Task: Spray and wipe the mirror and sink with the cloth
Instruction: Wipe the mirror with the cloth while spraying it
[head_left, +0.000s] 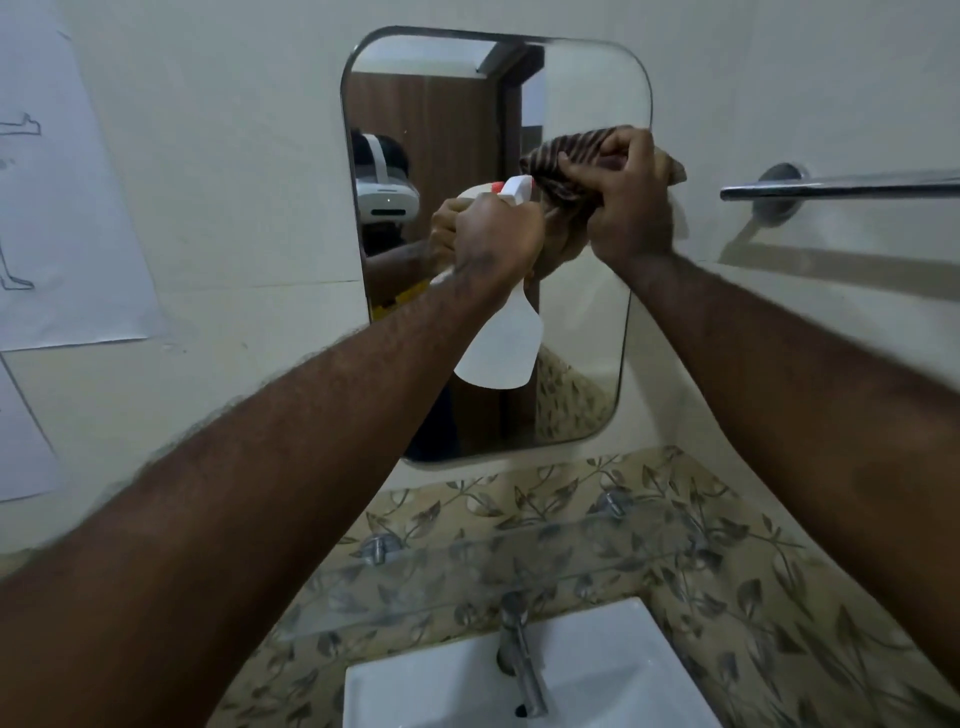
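Striped cloth (566, 171) bunched in right grip (631, 202); spray bottle (501, 338) in left grip (496, 231)

Both my forearms are bare right to the frame's lower edge, with no sleeve, watch or ring showing. Fine hair runs along them. My left hand (496, 234) and right hand (631, 208) are ungloved. In reflection, I wear a white headset (384, 192).

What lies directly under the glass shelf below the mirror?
Under the glass shelf: leaf-patterned tiles, the tap and white sink. The forearms cover both ends of that area.
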